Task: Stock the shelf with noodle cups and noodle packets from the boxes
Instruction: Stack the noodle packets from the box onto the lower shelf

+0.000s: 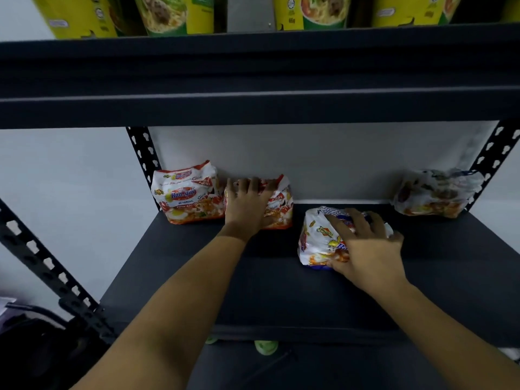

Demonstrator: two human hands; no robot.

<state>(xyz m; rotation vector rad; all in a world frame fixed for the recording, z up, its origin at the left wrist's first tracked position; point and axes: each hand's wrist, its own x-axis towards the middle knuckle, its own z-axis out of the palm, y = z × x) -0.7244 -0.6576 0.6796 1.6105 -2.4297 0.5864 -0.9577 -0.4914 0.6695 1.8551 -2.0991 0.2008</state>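
Nearest, the right hand [363,249] lies over the front packet [315,243], fingers spread across its top and thumb tucked under the near edge, holding it mid-shelf [253,277], short of the back row. Further in, the left hand [247,204] reaches on a stretched arm, fingers straight and close together, pressing the second packet [280,204] upright at the wall, just beside the left packet [188,192]. A right packet [436,195] sits well apart in the far corner. Cups [174,15] line the shelf above. I'd judge the packet row barely begun; the boxes are out of sight.
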